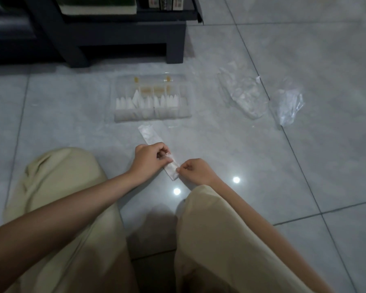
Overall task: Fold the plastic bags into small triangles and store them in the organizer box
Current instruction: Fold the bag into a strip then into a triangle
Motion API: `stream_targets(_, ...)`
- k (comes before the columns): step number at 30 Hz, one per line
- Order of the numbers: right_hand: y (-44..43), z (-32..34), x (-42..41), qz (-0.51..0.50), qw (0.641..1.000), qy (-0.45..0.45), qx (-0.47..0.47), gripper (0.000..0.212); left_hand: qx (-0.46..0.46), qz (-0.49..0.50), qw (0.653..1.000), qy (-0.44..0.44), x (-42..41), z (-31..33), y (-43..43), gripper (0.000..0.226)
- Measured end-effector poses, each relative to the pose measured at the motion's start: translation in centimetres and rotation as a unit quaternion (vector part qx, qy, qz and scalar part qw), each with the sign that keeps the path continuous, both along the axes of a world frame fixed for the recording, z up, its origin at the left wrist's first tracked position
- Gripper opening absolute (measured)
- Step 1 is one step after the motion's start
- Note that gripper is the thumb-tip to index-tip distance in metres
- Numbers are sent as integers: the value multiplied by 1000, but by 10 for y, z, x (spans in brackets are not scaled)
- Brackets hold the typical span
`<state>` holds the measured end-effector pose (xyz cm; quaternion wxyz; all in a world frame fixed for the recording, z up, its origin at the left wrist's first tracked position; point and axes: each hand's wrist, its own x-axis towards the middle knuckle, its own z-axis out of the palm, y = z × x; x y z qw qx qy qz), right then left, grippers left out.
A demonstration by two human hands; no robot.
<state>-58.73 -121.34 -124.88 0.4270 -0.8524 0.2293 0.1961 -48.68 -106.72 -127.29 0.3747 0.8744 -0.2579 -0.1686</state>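
Presently, head view: the strip (149,135), a bag folded narrow, lies on the floor (241,155). Its long axis runs from the near right end away leftward, toward the box (152,118). The left hand (149,159) pinches it mid-length, fingers (164,153) curled. The right hand (195,171) pinches the near end and is better placed for the corner fold. Triangles (136,98) stand in the box. Loose bags (246,94) lie well right, no obstruction.

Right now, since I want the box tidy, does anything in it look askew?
Yes. In the box, one folded triangle left of the middle of the row sticks up taller and tilted, while the other triangles stand about level.
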Motion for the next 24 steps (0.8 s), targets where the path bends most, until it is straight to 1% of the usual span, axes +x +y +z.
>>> stream_targets(2, 1, 0, -8, -15, 999, -26, 13, 17, 14, -18, 999, -35, 0, -1, -1, 20)
stream_targets(3, 1, 0, -13, -25, 998, -53, 9, 11, 20, -29, 998, -47, 0, -2, -1, 18)
stream_targets(5, -3, 2, -24, -8, 987, -151, -49, 20, 22, -39, 997, -57, 0, -5, -1, 15)
stream_targets(6, -5, 3, -28, 35, 974, -204, -90, 26, 19, -38, 997, -58, 1, -5, -1, 15)
stream_targets(7, -8, 2, -30, 99, 955, -246, -133, 30, 19, -37, 997, -59, 1, -4, -1, 15)
stream_targets(8, -12, 0, -31, 169, 928, -276, -185, 35, 18, -35, 997, -60, 0, -4, -1, 15)
stream_targets(10, -17, -8, -32, 277, 866, -301, -288, 39, 18, -32, 997, -62, 0, -3, -2, 14)
stream_targets(11, -18, -12, -33, 312, 843, -296, -323, 39, 17, -33, 997, -64, 0, -2, -2, 14)
stream_targets(12, -18, -14, -35, 339, 830, -280, -342, 41, 16, -36, 997, -66, 0, -2, -2, 14)
stream_targets(13, -16, -16, -37, 365, 821, -260, -353, 43, 15, -40, 997, -67, -1, -2, -2, 14)
stream_targets(15, -14, -18, -41, 402, 815, -218, -357, 49, 13, -43, 996, -74, -2, -2, -2, 14)
stream_targets(18, -12, -15, -42, 433, 817, -138, -355, 55, 10, -36, 996, -85, -4, -2, -3, 16)
stream_targets(21, -10, -7, -40, 433, 828, -82, -347, 60, 13, -36, 994, -106, -3, -1, -4, 17)
stream_targets(22, -8, -4, -40, 442, 833, -53, -329, 66, 14, -40, 992, -120, -2, -1, -4, 16)
stream_targets(24, -9, -4, -41, 437, 847, -50, -299, 82, 24, -52, 988, -145, 0, 0, -1, 16)
